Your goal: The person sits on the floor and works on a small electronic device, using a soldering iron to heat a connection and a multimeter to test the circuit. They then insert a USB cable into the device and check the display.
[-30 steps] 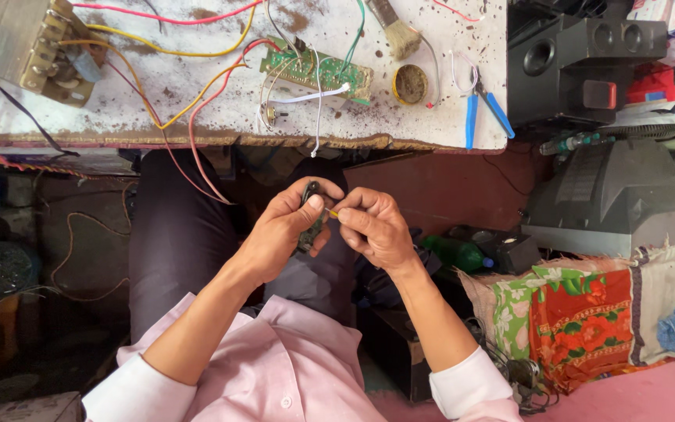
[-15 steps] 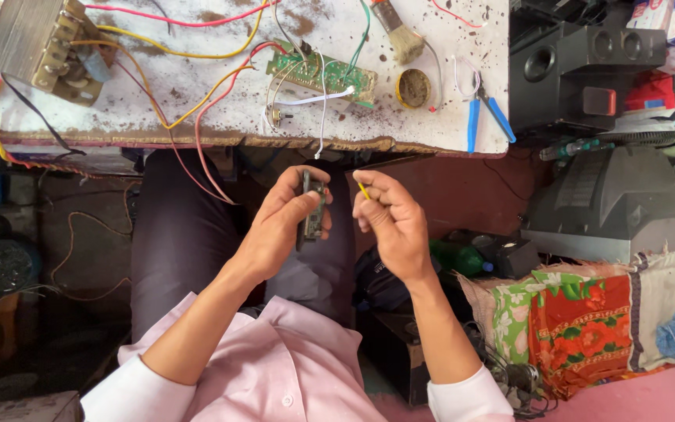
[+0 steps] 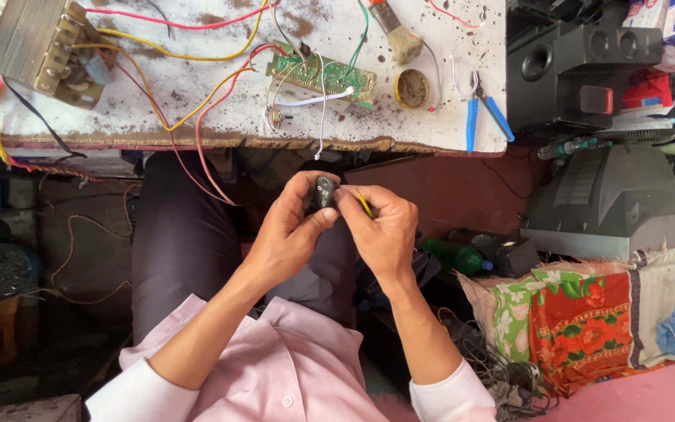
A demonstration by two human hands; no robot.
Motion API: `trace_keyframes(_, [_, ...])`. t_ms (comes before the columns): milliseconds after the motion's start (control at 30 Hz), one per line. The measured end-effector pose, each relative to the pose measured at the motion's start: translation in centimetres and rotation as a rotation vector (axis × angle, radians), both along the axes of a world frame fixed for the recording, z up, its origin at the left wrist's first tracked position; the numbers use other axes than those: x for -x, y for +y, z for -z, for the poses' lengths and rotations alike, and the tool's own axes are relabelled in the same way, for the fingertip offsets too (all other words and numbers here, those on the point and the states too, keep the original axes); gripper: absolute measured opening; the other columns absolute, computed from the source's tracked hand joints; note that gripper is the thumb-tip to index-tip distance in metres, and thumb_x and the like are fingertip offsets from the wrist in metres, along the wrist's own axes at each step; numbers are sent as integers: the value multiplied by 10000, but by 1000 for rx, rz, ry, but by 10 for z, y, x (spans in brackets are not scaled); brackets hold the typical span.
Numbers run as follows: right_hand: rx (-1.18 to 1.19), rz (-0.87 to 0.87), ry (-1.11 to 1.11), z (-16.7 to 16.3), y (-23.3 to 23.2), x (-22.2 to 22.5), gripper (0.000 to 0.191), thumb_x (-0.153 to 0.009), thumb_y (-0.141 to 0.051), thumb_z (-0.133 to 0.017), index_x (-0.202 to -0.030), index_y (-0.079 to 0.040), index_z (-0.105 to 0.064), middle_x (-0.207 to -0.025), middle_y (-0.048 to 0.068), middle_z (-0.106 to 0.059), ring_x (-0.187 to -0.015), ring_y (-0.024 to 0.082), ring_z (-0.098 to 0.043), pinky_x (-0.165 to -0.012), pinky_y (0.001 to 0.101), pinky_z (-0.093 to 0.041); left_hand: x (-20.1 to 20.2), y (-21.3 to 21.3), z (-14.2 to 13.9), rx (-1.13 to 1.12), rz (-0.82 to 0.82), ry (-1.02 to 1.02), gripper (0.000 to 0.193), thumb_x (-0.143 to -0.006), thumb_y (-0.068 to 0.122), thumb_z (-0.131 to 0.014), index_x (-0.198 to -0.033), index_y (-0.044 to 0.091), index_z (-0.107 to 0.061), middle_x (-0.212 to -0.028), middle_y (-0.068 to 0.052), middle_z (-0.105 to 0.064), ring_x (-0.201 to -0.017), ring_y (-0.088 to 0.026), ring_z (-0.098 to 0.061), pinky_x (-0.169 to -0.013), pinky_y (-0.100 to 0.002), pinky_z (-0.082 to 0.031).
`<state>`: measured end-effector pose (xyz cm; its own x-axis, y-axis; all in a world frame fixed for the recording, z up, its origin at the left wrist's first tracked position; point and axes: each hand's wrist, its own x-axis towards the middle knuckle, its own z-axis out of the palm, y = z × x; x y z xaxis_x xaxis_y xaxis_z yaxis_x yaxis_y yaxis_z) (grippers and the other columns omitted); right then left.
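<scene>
My left hand (image 3: 291, 230) grips a small black part (image 3: 323, 192) over my lap, just below the white workbench's (image 3: 158, 129) front edge. My right hand (image 3: 384, 230) pinches a thin yellow piece (image 3: 363, 205), maybe a wire, and its fingertips touch the black part. On the bench right above lies a green circuit board (image 3: 326, 74) with white, red, yellow and green wires running off it.
A transformer (image 3: 33, 51) sits at the bench's far left. A brush (image 3: 396, 31), a round tin (image 3: 413, 87) and blue-handled pliers (image 3: 478, 113) lie to the right. Black speakers (image 3: 580, 66), a grey monitor casing (image 3: 611, 203) and floral cloth (image 3: 580, 312) crowd the right side.
The hands drew slightly apart half a second ago and have come back together on the black part. The view has tilted a little, showing less of the bench.
</scene>
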<state>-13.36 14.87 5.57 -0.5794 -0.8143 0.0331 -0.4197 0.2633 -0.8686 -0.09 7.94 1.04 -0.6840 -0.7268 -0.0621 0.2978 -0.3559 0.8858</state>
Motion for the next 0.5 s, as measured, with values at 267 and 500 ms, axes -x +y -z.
trace_keyframes(267, [122,61,-138,2,-2,-9,111,-969,-80,-746,-1033,5,-775,-856,-2,-747,-773,31,-625,-687,210,-529,2,3,7,-315,-71,155,345,-1002,-44,-579,-1338,18,-526,-1140,-95,-643,-979,-157,-659,-873,-310,-581])
trace_keyframes(500, [167,-132,-120,-15,-1,8,135,-950,-18,-742,-1079,15,-764,-1045,63,-737,-922,82,-680,-789,221,-556,-6,0,-2,-437,15,257,399,-999,-21,-571,-1391,12,-507,-1208,-99,-652,-1012,-180,-671,-892,-340,-589])
